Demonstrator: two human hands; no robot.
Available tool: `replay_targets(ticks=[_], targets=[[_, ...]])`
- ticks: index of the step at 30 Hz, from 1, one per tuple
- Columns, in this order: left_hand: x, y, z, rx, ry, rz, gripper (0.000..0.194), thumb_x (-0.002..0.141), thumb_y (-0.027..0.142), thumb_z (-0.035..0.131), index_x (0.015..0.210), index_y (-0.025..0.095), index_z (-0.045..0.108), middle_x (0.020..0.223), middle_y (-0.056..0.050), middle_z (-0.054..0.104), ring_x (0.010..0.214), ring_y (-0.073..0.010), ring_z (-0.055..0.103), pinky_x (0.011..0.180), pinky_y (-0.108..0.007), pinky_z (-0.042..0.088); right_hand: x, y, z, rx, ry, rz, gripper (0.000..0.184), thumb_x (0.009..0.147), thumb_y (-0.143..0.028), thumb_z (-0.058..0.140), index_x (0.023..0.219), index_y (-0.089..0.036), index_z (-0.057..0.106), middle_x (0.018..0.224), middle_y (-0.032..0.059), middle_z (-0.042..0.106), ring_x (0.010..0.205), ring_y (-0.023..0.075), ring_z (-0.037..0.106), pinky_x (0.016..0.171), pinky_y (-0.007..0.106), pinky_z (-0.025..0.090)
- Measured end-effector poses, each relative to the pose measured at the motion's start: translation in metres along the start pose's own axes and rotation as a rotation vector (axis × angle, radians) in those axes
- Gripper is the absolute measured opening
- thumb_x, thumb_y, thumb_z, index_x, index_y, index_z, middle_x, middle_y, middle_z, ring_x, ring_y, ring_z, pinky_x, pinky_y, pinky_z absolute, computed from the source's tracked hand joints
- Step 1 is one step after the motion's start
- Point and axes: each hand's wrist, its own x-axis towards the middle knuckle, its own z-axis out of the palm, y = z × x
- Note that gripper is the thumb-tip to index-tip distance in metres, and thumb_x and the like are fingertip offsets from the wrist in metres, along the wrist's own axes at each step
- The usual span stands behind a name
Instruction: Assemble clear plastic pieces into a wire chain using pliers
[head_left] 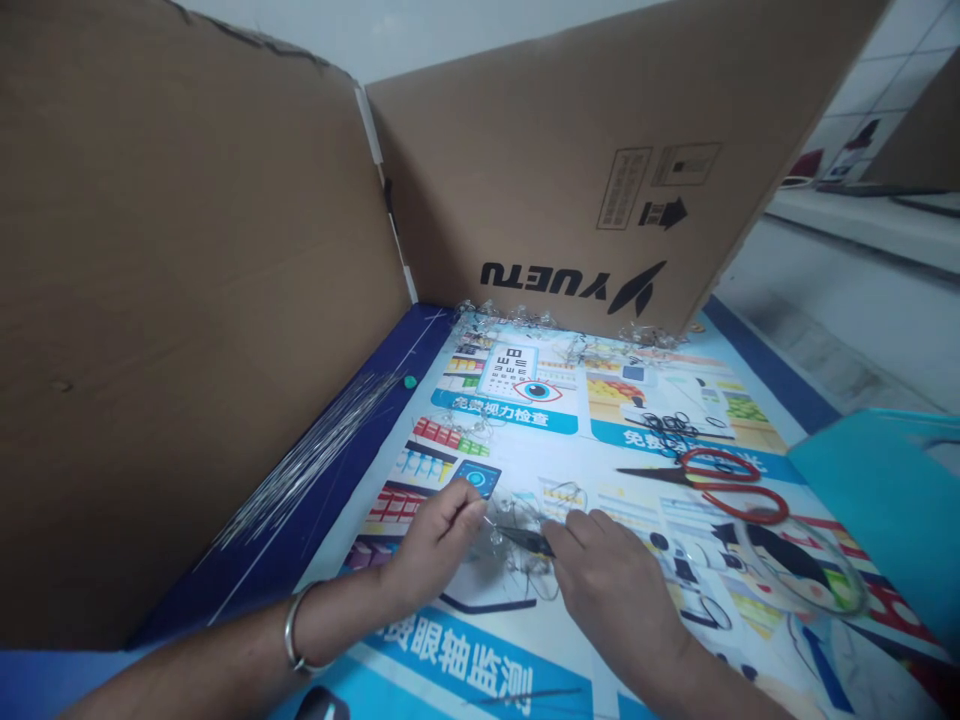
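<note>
My left hand (435, 545), a bangle on its wrist, is closed in a pinch on a thin wire (489, 521) whose short end sticks out past the fingertips. My right hand (611, 575) is wrapped round the handles of dark needle-nose pliers (525, 540). Their jaws point left and meet the wire, or lie just beside it; I cannot tell which. Under and around the jaws lies a tangle of bent wire pieces (536, 575), some with what look like clear beads. The plier handles are mostly hidden in my right hand.
Red-handled scissors (739, 487) lie right of my hands, below a pile of black loops (670, 425). Nearby sits a clear ring-shaped roll (859, 585). Straight wires (319, 450) lie at left. Cardboard walls (540, 160) stand behind, with beaded wire pieces (502, 317) along their foot.
</note>
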Motion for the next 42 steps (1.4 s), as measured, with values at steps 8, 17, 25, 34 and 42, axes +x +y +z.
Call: replay_targets(ticks=[8, 17, 25, 34, 42], targets=[[-0.003, -0.004, -0.004, -0.627, -0.26, -0.169, 0.022, 0.087, 0.036, 0.05, 0.079, 0.016, 0.049, 0.059, 0.003, 0.041, 0.048, -0.0066, 0.03, 0.045, -0.021, 0.019, -0.001, 0.0, -0.001, 0.047, -0.023, 0.017, 0.017, 0.07, -0.004, 0.056, 0.069, -0.021, 0.058, 0.065, 0.0019, 0.05, 0.065, 0.0187, 0.041, 0.061, 0.031, 0.024], [-0.006, 0.002, -0.004, -0.883, -0.262, -0.276, 0.031, 0.081, 0.035, 0.059, 0.069, 0.017, 0.038, 0.065, 0.004, 0.036, 0.051, -0.006, 0.022, 0.046, -0.02, 0.017, -0.001, -0.002, -0.001, 0.154, -0.08, 0.064, 0.022, 0.067, -0.004, 0.057, 0.078, -0.022, 0.064, 0.068, 0.0007, 0.056, 0.068, 0.0166, 0.049, 0.061, 0.028, 0.028], [-0.009, 0.003, -0.003, -0.798, -0.24, -0.248, 0.029, 0.084, 0.035, 0.056, 0.069, 0.016, 0.039, 0.063, 0.004, 0.034, 0.053, -0.0073, 0.022, 0.049, -0.02, 0.02, 0.002, 0.001, -0.009, 0.203, -0.293, 0.133, 0.022, 0.071, -0.01, 0.058, 0.085, -0.024, 0.067, 0.075, 0.0012, 0.061, 0.072, 0.018, 0.055, 0.06, 0.026, 0.035], [-0.011, 0.004, -0.002, -0.764, -0.209, -0.245, 0.03, 0.083, 0.036, 0.056, 0.068, 0.016, 0.039, 0.063, 0.004, 0.034, 0.054, -0.0076, 0.024, 0.049, -0.02, 0.022, 0.008, 0.005, -0.011, 0.217, -0.453, 0.165, 0.015, 0.08, -0.019, 0.052, 0.085, -0.025, 0.064, 0.079, 0.0025, 0.062, 0.078, 0.0196, 0.058, 0.062, 0.027, 0.038], [-0.009, 0.005, -0.002, -0.729, -0.196, -0.249, 0.031, 0.082, 0.038, 0.056, 0.068, 0.017, 0.039, 0.061, 0.005, 0.034, 0.053, -0.0077, 0.025, 0.049, -0.02, 0.022, 0.014, 0.007, -0.02, 0.367, -0.601, 0.27, 0.013, 0.082, -0.024, 0.052, 0.075, -0.025, 0.063, 0.076, 0.0002, 0.062, 0.073, 0.0175, 0.059, 0.06, 0.025, 0.038]])
